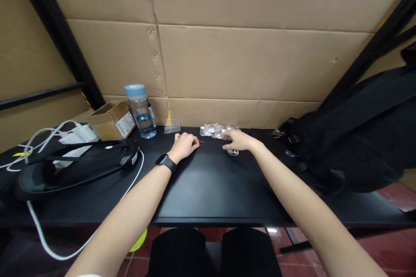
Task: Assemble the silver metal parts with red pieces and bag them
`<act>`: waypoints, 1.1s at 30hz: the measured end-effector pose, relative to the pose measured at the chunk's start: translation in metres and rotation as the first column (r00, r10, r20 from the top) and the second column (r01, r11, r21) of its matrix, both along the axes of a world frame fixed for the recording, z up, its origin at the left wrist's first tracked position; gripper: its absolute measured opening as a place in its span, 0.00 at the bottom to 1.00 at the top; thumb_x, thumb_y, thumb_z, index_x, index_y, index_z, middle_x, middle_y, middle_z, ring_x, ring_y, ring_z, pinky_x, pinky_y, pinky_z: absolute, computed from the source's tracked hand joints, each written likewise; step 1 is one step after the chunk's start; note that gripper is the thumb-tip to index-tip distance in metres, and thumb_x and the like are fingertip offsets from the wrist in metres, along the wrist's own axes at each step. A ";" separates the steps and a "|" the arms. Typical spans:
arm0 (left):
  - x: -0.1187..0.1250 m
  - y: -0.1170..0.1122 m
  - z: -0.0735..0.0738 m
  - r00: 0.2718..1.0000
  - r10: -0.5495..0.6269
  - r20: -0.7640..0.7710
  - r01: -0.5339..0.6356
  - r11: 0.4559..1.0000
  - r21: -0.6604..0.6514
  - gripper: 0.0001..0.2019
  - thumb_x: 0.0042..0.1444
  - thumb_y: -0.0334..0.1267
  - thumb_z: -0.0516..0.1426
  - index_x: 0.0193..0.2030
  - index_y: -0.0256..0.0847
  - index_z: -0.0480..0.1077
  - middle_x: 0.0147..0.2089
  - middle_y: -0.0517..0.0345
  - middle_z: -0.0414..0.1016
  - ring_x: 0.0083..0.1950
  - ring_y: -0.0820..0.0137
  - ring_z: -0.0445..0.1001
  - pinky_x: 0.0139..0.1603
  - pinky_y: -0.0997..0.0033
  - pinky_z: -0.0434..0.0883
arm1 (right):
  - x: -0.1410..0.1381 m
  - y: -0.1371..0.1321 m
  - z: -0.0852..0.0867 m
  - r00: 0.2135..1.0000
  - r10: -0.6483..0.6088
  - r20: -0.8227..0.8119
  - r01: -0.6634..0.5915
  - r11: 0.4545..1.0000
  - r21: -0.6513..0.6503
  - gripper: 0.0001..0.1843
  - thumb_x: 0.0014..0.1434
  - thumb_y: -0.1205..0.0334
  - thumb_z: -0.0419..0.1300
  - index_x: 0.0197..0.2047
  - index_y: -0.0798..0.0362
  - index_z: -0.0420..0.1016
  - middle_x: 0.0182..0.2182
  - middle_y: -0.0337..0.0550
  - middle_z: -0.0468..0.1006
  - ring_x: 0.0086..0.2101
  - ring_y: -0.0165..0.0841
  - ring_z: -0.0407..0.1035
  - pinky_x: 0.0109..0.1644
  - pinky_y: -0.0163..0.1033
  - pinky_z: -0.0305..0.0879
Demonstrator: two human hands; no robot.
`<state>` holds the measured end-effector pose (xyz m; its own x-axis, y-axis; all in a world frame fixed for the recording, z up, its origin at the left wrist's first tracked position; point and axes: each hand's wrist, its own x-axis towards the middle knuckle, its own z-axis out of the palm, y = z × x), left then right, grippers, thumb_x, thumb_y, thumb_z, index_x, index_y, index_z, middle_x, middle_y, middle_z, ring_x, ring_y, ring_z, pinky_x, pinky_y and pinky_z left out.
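Note:
Both my arms reach across a black desk [208,190]. My left hand [184,145], with a black watch on its wrist, is curled closed on the desk, and a thin red piece [201,141] shows at its fingertips. My right hand [237,140] rests palm down with its fingers bent over a small clear round part [233,152]. Just behind the right hand lies a cluster of small clear bags [216,130] holding red and white parts. A single small clear bag [172,128] lies further left.
A clear water bottle [142,112] with a blue cap and an open cardboard box [112,119] stand at the back left. A black strap device [74,166] with white cables [39,136] lies on the left. A black backpack [354,138] fills the right. Cardboard panels form the back wall.

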<state>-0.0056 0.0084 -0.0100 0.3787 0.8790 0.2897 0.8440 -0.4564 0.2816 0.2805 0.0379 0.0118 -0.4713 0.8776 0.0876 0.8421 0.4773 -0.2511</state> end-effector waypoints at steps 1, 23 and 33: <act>0.001 0.000 0.000 1.000 -0.005 0.011 0.005 1.000 0.001 0.07 0.64 0.39 0.58 0.36 0.46 0.77 0.44 0.55 0.83 0.52 0.58 0.75 0.54 0.55 0.56 | 0.009 -0.007 -0.003 1.000 0.009 0.011 -0.009 0.999 -0.047 0.22 0.49 0.57 0.74 0.48 0.49 0.81 0.46 0.46 0.82 0.46 0.42 0.76 0.50 0.40 0.68; 0.025 -0.023 0.019 0.917 0.037 0.398 -0.053 0.998 0.031 0.03 0.60 0.41 0.66 0.38 0.52 0.83 0.59 0.57 0.75 0.65 0.56 0.67 0.65 0.49 0.60 | -0.035 -0.057 -0.021 0.668 0.284 -0.688 -0.036 0.936 0.351 0.18 0.55 0.60 0.67 0.50 0.49 0.76 0.47 0.47 0.80 0.44 0.39 0.77 0.41 0.41 0.77; 0.043 -0.028 0.009 0.816 -0.079 0.573 0.070 0.997 0.037 0.04 0.60 0.40 0.64 0.38 0.47 0.82 0.53 0.53 0.75 0.58 0.58 0.71 0.67 0.51 0.64 | -0.049 -0.074 -0.015 0.602 0.326 -0.729 -0.027 0.921 0.389 0.17 0.57 0.58 0.69 0.50 0.48 0.77 0.48 0.46 0.83 0.46 0.40 0.78 0.47 0.45 0.78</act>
<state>0.0371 -0.0196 -0.0007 0.2042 0.8493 0.4869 0.4945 -0.5187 0.6974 0.2311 -0.0360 -0.0031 -0.2373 0.6356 0.7346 0.2936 0.7678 -0.5695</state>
